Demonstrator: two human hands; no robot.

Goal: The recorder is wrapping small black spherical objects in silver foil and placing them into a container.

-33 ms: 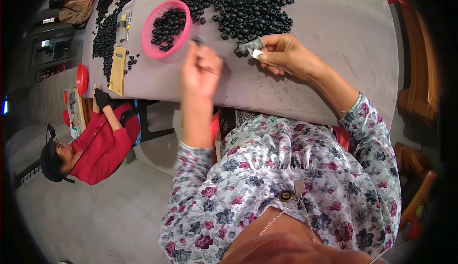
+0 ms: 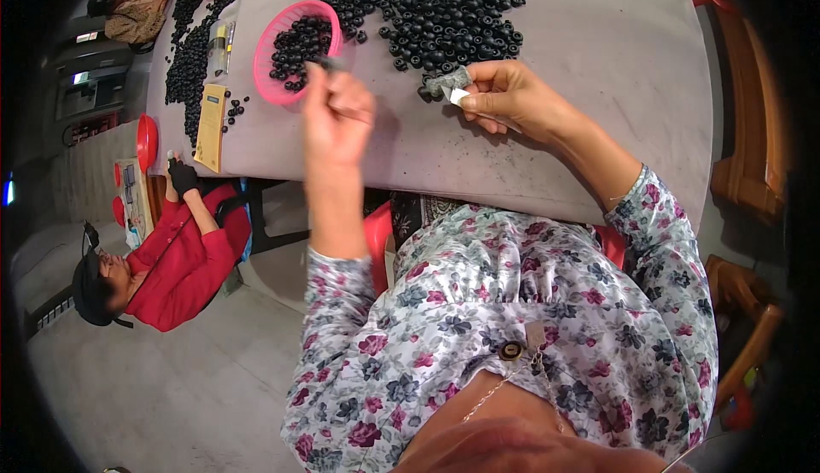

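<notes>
My left hand [image 2: 340,114], blurred by motion, is closed in a pinch over the near right rim of a pink mesh basket [image 2: 263,70]. At its fingertips is a small black piece [image 2: 326,64], too smeared to make out fully. Black ring-like pieces [image 2: 299,44] with holes lie inside the basket. My right hand [image 2: 512,97] is closed on a small pointed blade with a white-wrapped grip [image 2: 459,97]. A dusty grey wrap [image 2: 451,82] covers its index finger. That fingertip is beside a black piece at the near edge of a large heap of black pieces [image 2: 444,11].
Left of the basket are a clear packet [image 2: 220,47], a tan card box [image 2: 210,127] and more black pieces [image 2: 186,71]. A person in red [image 2: 192,268] with a dark glove sits at the table's left. Wooden chairs [image 2: 752,123] stand to the right. Dark crumbs dot the cloth.
My left hand has moved left, closer to the basket, with the small black piece at its fingertips. The right hand stays nearly in place.
</notes>
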